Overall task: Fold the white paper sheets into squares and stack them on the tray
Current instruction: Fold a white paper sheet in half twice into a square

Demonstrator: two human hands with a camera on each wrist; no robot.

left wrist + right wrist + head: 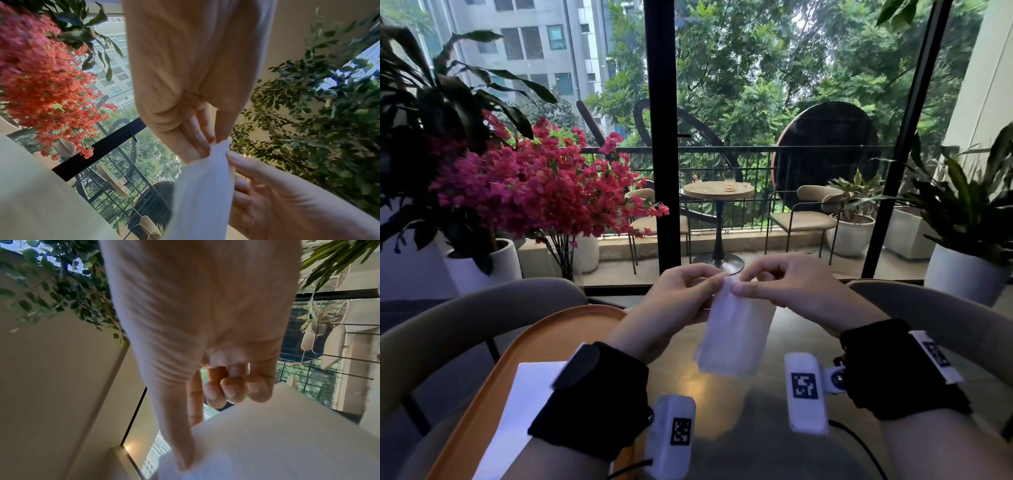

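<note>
Sheet (pixel 736 337) hangs in the air over the bench (pixel 726 442), long axis vertical, pinched at its top edge by both hands: left hand (pixel 685 291) fingers (pixel 197 138) on the left corner, right hand (pixel 787 284) thumb + forefinger just beside, other fingers curled. Free end dangles toward the person. Tray (pixel 493 383) w/ one white sheet (pixel 524 411) lies lower left, nearer the left hand; left wrist crosses above it, nothing else btw.

Both hands (pixel 736 291) pinching paper sheet (pixel 736 337)
</note>
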